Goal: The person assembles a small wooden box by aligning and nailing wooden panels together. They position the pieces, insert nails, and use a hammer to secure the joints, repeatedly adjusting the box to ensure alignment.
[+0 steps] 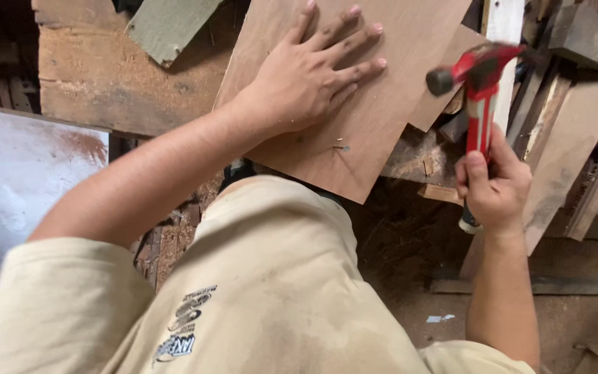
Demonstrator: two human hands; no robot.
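Filling most of the upper middle of the view is a flat sheet of brown plywood [382, 90], tilted so that one corner points down toward the person's knee [271, 235], which is covered in pale, dusty cloth. Behind and around the sheet lies a jumble of rough timber: a heavy worn beam [105, 83] on the left, a greyish offcut [167, 24] above it, and stacked planks [576, 125] on the right. A whitish panel [15, 173] stands at the far left, and the floor [410, 242] below is dark with sawdust.

The left hand [309, 73] lies open and flat on the plywood, fingers spread, pressing the sheet down. The right hand [494, 187] is closed tight round the lower handle of a red hammer [479, 90], which is raised just off the sheet's right edge, its dark head blurred and well apart from the wood.

Smallest of all, a little nail [342, 147] sits on the plywood just below the left hand, near the lower corner.
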